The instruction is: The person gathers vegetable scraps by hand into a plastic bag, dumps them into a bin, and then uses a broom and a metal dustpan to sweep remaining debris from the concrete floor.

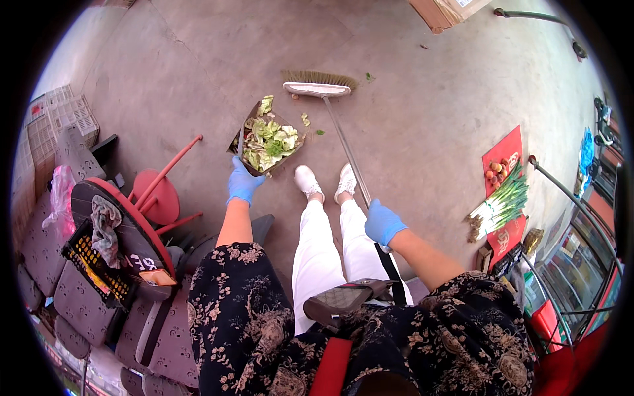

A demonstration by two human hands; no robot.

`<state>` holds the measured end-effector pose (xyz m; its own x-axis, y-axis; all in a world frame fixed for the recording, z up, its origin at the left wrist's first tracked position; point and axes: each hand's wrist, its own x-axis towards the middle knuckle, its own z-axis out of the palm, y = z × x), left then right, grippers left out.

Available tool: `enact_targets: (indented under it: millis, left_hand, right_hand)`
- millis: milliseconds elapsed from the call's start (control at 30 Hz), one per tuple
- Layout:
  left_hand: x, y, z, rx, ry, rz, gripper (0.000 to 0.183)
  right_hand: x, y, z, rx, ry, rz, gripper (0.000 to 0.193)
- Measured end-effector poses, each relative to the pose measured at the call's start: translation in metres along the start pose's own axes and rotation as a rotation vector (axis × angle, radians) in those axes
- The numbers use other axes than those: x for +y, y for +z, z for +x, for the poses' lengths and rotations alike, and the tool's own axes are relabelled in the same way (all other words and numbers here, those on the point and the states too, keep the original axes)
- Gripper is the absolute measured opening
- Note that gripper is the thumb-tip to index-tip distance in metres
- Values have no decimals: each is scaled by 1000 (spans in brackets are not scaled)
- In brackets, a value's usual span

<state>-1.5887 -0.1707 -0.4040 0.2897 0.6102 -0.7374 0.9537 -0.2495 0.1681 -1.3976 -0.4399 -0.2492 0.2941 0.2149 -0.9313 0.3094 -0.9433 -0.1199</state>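
My left hand, in a blue glove, grips the near edge of a dark dustpan held low over the floor, left of my shoes. Pale and green lettuce leaves fill it, one poking past its far corner. My right hand, also gloved in blue, is closed around the upper end of the metal handle of a broom. The handle slants forward and left, and the broom head rests on the concrete beyond my feet, bristles facing away. Small leaf scraps lie between broom and dustpan.
On the left stand grey seats, a tipped red stool, a black crate and plastic crates. To the right, green onions and round brownish produce lie on red sheets. A cardboard box is ahead.
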Motion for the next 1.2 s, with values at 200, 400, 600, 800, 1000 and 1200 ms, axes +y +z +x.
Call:
enact_targets:
  millis: [200, 400, 600, 800, 1000, 1200]
  left_hand:
    - [-3, -6, -15, 53, 2, -107, 84]
    - [-4, -2, -35, 62, -50, -108, 92]
    - [-5, 10, -55, 49, 40, -67, 87]
    - [-24, 36, -83, 12, 9, 14, 78]
    - [-26, 82, -104, -40, -62, -61, 92]
    - [-33, 119, -125, 12, -88, -105, 98]
  right_hand:
    - [26, 0, -29, -268, -115, -163, 22]
    - [90, -36, -72, -63, -217, -105, 20]
    - [154, -46, -67, 141, -127, 16, 19]
    - [155, -56, -20, 199, 40, 283, 18]
    - [152, -27, 8, 124, 144, 277, 23]
    - [156, 83, -25, -53, 6, 63, 31]
